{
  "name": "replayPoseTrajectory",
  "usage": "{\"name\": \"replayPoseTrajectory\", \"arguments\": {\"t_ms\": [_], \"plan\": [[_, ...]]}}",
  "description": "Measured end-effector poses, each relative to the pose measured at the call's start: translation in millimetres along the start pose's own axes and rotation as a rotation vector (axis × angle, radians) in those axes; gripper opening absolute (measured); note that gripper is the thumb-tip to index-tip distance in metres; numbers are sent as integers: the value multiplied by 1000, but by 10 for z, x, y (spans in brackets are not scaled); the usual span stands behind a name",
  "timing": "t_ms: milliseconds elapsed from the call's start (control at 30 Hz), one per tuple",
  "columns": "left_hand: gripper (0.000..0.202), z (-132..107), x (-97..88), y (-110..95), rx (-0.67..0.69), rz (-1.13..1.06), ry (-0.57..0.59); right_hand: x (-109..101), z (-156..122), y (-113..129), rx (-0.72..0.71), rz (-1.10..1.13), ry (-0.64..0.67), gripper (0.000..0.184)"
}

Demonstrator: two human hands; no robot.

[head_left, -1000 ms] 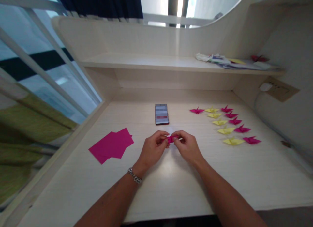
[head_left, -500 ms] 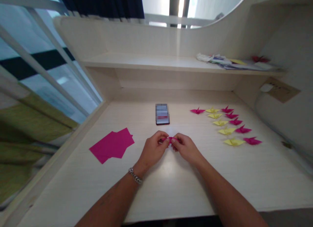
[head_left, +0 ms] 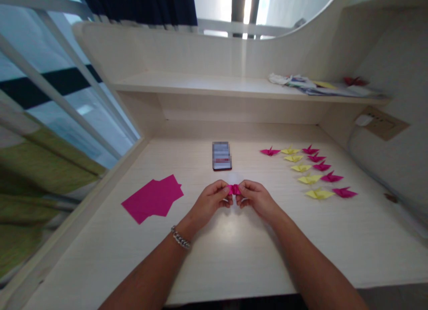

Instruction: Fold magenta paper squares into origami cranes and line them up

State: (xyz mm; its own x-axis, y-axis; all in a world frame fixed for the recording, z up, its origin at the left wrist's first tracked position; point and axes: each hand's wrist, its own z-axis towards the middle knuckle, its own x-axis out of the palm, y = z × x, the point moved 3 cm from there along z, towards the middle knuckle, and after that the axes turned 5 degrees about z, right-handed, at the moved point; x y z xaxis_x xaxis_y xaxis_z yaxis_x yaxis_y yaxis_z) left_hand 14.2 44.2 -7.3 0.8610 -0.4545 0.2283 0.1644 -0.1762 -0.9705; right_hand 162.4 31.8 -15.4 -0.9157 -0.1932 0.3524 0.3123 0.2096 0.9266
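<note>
A small folded piece of pink paper (head_left: 234, 189) is pinched between my two hands, above the middle of the desk. My left hand (head_left: 212, 197) grips its left end between thumb and fingers, while my right hand (head_left: 256, 196) closes on its right end. Both ends of the paper are hidden by the fingers; only the creased middle shows. Just beyond my hands lies a phone (head_left: 222, 156) with a lit, blurred screen. Several pink paper sheets (head_left: 154, 198) lie overlapped to the left of my left hand.
On the right stand several yellow paper cranes (head_left: 309, 179) and pink paper cranes (head_left: 332, 177) in rows. Papers (head_left: 321, 87) and a red folded piece (head_left: 355, 81) rest on the shelf (head_left: 200, 85). A cable (head_left: 364, 165) runs down the right wall from a socket.
My hands have moved slightly apart, and more of the folded pink paper shows between them. The fingers have shifted on it. The cranes, phone and sheets stay in place.
</note>
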Motion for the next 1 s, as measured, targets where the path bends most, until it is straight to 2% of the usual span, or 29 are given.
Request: {"name": "replayPoseTrajectory", "arguments": {"t_ms": [167,267,367,567,767,867,1000], "plan": [[15,-35,38,-14,-18,-192,78,9,-40,59,22,177,55,25],[15,-37,33,-11,-43,-217,91,2,-44,57,16,182,67,25],[17,-23,7,1,-58,-117,67,-1,-32,42,-5,88,63,26],[22,12,-13,45,-53,260,19,30,-23,29,8,-116,74,28],[22,33,-10,77,-15,365,-15,18,-24,32,33,-247,53,31],[23,28,1,91,-36,283,-4,9,-25,18,48,-152,67,29],[25,1,64,80,-58,-14,56,23,-39,5,80,149,98,23]]}}
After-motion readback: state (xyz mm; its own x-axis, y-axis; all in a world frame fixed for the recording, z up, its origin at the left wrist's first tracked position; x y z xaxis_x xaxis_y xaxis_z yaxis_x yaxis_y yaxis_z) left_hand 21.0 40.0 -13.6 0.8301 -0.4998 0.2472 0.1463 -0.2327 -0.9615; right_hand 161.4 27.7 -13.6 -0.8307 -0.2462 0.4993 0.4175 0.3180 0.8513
